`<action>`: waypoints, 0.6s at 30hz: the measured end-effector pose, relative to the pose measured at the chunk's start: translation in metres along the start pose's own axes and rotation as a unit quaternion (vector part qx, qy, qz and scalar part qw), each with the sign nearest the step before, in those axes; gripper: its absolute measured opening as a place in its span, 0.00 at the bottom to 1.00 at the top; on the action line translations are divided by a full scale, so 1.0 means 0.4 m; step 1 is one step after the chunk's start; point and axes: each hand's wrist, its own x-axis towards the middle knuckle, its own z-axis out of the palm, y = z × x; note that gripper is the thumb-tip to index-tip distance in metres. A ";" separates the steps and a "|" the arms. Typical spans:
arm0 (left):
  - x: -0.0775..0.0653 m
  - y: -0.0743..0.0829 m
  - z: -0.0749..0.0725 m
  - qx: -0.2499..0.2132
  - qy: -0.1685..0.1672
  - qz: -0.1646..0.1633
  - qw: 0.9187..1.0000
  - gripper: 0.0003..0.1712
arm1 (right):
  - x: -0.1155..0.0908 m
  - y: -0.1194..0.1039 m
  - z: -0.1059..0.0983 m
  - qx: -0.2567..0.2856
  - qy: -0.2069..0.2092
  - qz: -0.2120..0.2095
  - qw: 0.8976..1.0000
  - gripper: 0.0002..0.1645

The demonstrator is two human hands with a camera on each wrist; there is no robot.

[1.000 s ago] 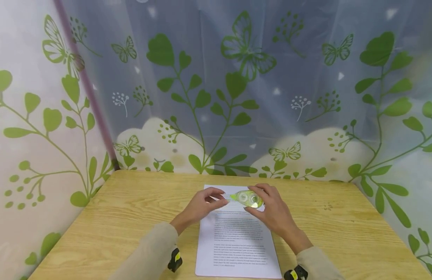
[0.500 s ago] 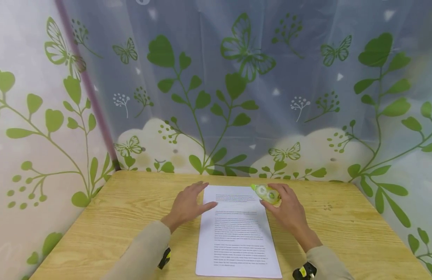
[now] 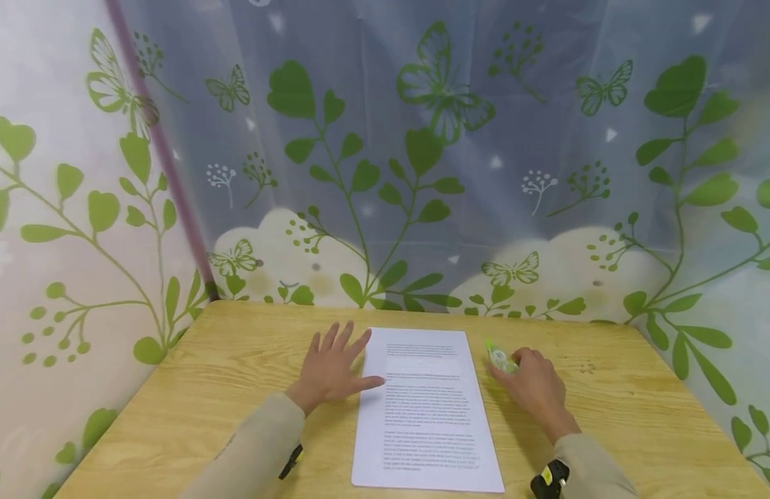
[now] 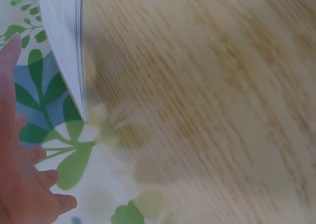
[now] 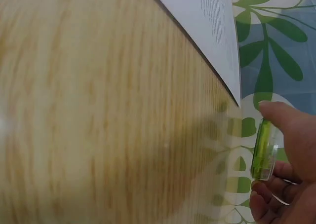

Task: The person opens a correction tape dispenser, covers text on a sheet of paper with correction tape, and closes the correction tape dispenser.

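My right hand (image 3: 537, 388) holds a green, clear-cased correction tape (image 3: 500, 359) just past the right edge of the printed paper (image 3: 425, 423). In the right wrist view the thumb and curled fingers grip the correction tape (image 5: 262, 157) low over the table. My left hand (image 3: 335, 371) is spread flat at the paper's upper left edge, its thumb reaching over the sheet. The left wrist view shows these fingers extended and holding nothing, beside a layered paper edge (image 4: 79, 66). A blank white band crosses the page below the top lines of text.
The paper lies on a light wood-grain table (image 3: 235, 388). Behind the table's far edge hangs a curtain (image 3: 372, 173) printed with leaves and butterflies, and it continues along both sides. Dark wrist devices (image 3: 549, 478) sit under the sleeves.
My right hand has carried the correction tape right, off the paper, and down toward the table. My left hand has left the tape's tip, moved left and spread its fingers.
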 end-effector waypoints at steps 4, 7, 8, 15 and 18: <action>-0.005 0.003 -0.008 0.004 -0.006 0.002 1.000 0.54 | 0.007 0.006 0.002 -0.004 -0.046 0.010 0.999 0.43; -0.009 0.003 -0.013 0.002 -0.003 0.005 1.000 0.54 | 0.010 0.007 0.007 -0.001 -0.061 0.010 0.998 0.43; -0.009 0.002 -0.014 -0.001 -0.002 0.006 1.000 0.53 | 0.010 0.008 0.009 0.000 -0.063 0.011 0.998 0.43; -0.004 0.009 -0.007 -0.009 0.004 0.005 1.000 0.54 | 0.011 0.020 0.023 0.020 -0.066 0.013 0.998 0.44; -0.006 0.014 -0.001 -0.002 0.008 -0.002 1.000 0.54 | 0.014 0.024 0.025 0.021 -0.079 0.013 0.997 0.50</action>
